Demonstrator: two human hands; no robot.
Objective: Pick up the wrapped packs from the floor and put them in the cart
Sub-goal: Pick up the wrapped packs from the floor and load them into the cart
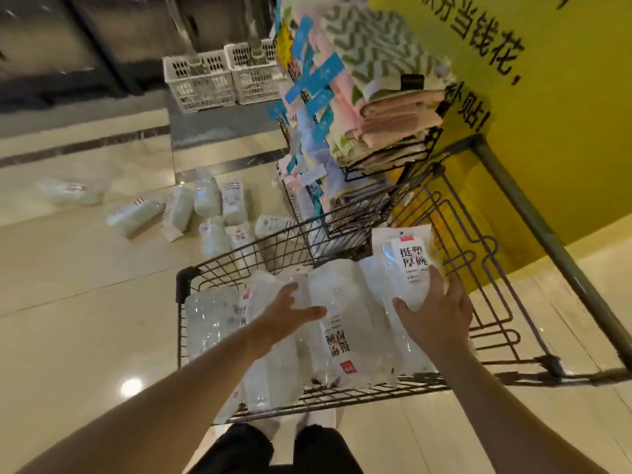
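Note:
A black wire cart [186, 273] stands in front of me with several clear wrapped packs lying in it. My right hand [434, 309] grips one upright wrapped pack [408, 260] with a white label, at the cart's right side. My left hand [290, 311] hovers with relaxed fingers over a pack lying in the cart [337, 323] and holds nothing. Several more wrapped packs [208, 206] lie scattered on the tiled floor beyond the cart, one farther left [73, 193].
A wire rack of folded towels [393, 121] stands just beyond the cart on the right, against a yellow wall [564, 114]. Two white plastic baskets [225, 77] sit on the floor at the back. Glossy tiles [68, 302] stretch to the left.

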